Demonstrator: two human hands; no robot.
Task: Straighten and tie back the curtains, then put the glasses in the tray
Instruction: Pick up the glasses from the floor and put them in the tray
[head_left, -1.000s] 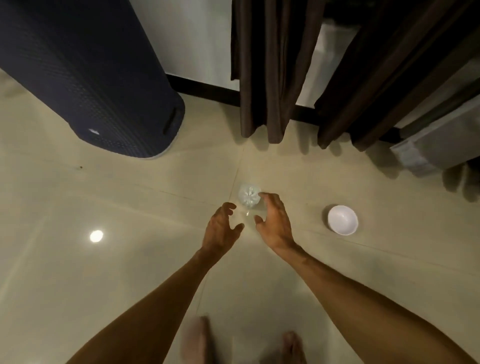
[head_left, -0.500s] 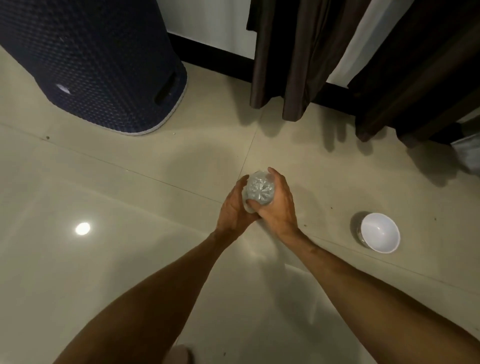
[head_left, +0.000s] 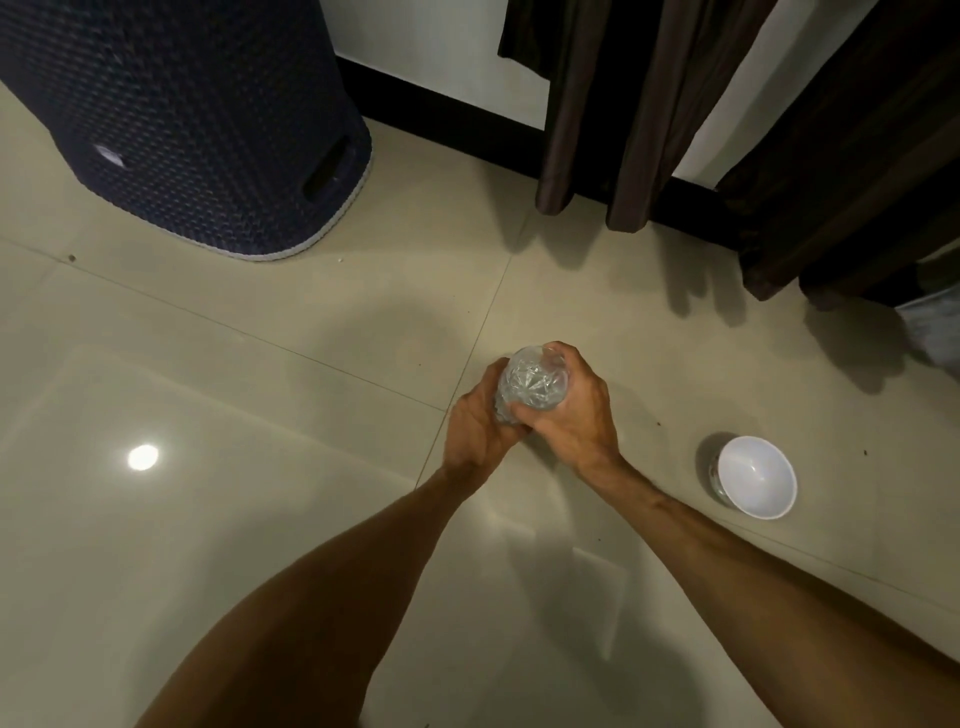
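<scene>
A clear cut-pattern glass (head_left: 531, 383) is held above the tiled floor between both hands. My left hand (head_left: 475, 423) wraps its left side and my right hand (head_left: 569, 408) curls round its right side, thumb across the front. The glass's lower part is hidden behind my fingers. Dark brown curtains (head_left: 613, 109) hang at the top, their hems just above the floor. A second dark curtain panel (head_left: 841, 171) hangs at the top right. No tray is in view.
A white bowl (head_left: 756, 483) sits on the floor to the right of my hands. A dark blue woven basket (head_left: 197, 130) stands at the top left. A black skirting board (head_left: 447, 109) runs along the wall. A pale object (head_left: 935, 332) shows at the right edge.
One second ago my hands were reaching for the glass on the floor. Both hands have since closed round it and lifted it; the view has shifted closer to the basket and bowl.
</scene>
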